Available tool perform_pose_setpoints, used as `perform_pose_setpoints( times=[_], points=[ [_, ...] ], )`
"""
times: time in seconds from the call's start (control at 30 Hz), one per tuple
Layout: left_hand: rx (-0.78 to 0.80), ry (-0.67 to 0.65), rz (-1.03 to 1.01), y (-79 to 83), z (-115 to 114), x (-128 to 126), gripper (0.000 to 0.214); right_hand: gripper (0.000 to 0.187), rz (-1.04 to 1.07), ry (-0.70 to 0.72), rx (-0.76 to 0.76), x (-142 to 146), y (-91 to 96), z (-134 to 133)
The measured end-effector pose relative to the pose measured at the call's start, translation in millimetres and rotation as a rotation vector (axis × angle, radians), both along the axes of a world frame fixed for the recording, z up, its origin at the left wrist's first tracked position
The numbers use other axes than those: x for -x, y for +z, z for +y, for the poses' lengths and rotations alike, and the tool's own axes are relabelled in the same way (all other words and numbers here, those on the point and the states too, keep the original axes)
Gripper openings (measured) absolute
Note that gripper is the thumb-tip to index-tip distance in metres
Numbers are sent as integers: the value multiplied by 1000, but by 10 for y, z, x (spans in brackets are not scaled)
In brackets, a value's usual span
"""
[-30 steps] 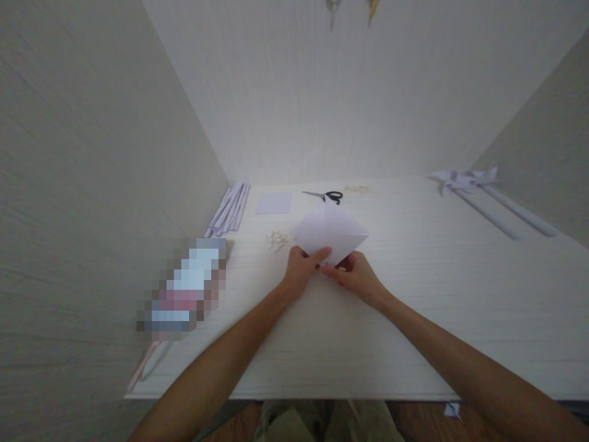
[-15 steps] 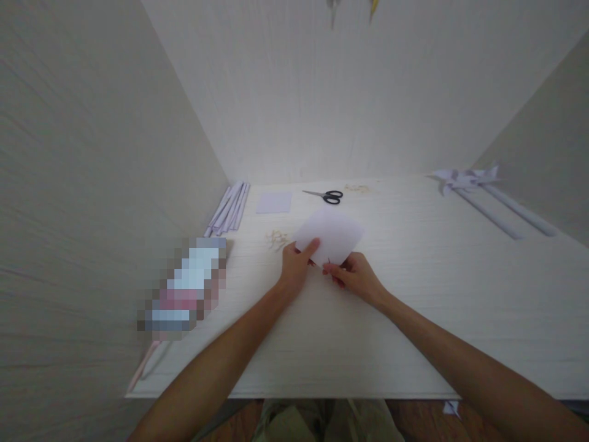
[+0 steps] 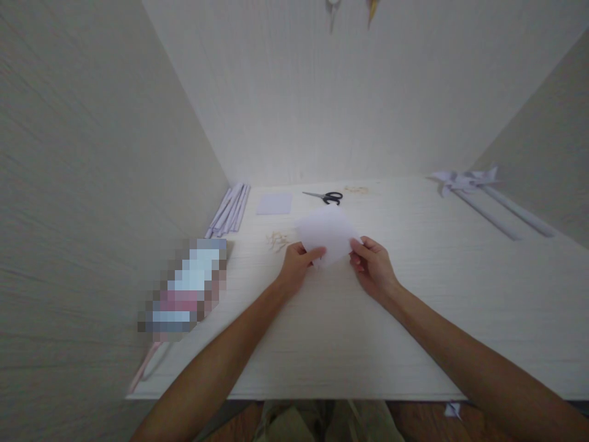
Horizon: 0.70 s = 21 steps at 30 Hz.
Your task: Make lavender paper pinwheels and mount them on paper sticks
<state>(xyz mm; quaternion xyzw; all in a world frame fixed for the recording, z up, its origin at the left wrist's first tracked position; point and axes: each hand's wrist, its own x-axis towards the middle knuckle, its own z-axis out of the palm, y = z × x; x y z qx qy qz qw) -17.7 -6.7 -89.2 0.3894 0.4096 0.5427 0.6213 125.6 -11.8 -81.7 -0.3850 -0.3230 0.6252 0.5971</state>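
Observation:
A white sheet of paper is held above the table between my two hands, one corner pointing away from me. My left hand pinches its near left side, thumb on top and fingers underneath. At the right corner, my right hand grips the sheet between thumb and fingers. Just beyond the paper lie scissors with black handles, blades to the left; the sheet's far edge comes close to them. Short pale sticks or strips are scattered to the left of the sheet.
Rolled white paper sticks lie at the back left, beside a flat paper square. A blurred-out object rests at the left. Paper pinwheels on sticks lie at the far right. More pale bits lie behind the scissors.
My right hand has moved from the near corner of the paper to its right corner. The left thumb has slid slightly right, and the sheet has tilted a little.

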Motion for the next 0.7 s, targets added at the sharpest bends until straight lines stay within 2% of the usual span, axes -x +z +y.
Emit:
perform_pose_setpoints(
  times=[0.1,0.23,0.33,0.5,0.7],
  points=[
    [37,-108,-106,65,-46,-3,30,26,5,49,-33,-30,10,-3],
    [40,-144,-134,113,-96,-26,42,27,-32,108,-52,-41,23,-19],
    [-26,-84,-121,100,-97,-54,44,25,-61,121,-28,-27,24,-12],
    [-104,62,-62,38,-64,-75,36,26,-106,175,-31,21,-18,0],
    [-98,100,78,-38,-46,-58,23,28,-448,290,-115,54,-52,-50]
  ],
)
